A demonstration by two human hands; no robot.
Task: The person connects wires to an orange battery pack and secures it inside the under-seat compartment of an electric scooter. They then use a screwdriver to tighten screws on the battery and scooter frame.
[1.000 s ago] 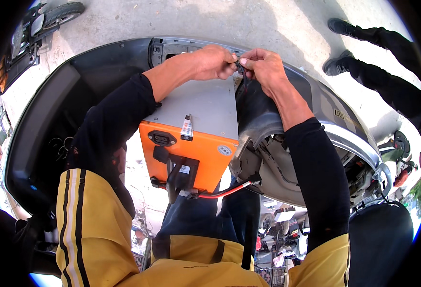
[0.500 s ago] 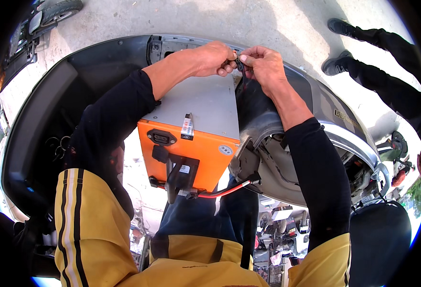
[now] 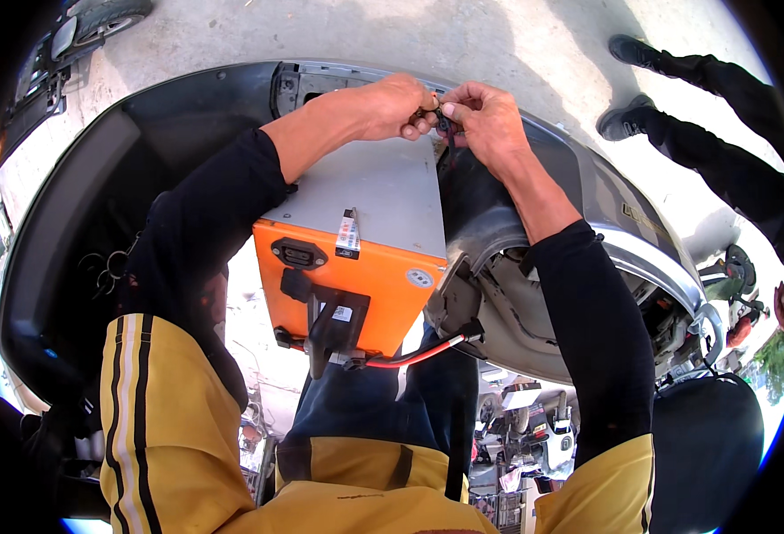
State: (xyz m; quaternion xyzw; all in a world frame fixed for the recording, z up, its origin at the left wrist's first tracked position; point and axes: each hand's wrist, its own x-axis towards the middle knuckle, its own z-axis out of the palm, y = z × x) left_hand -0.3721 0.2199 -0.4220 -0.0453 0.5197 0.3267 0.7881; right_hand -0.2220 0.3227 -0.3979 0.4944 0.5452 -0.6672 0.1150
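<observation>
Reaching out over the grey-and-orange box [image 3: 369, 191], both dark-sleeved arms [image 3: 592, 320] are slanting inward. In the head view, the left hand [image 3: 401, 107], fingers curled, is pinching a small dark wired piece [image 3: 444, 122]; the right hand [image 3: 486, 125] is gripping it too, thumb against fingers. The piece is sitting between them near the box's far right corner.

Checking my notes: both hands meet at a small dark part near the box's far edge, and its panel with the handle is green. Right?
No: in the head view, the panel with the handle is orange, not green. The left hand and right hand meet at a small dark part near the far edge of the box.
</observation>
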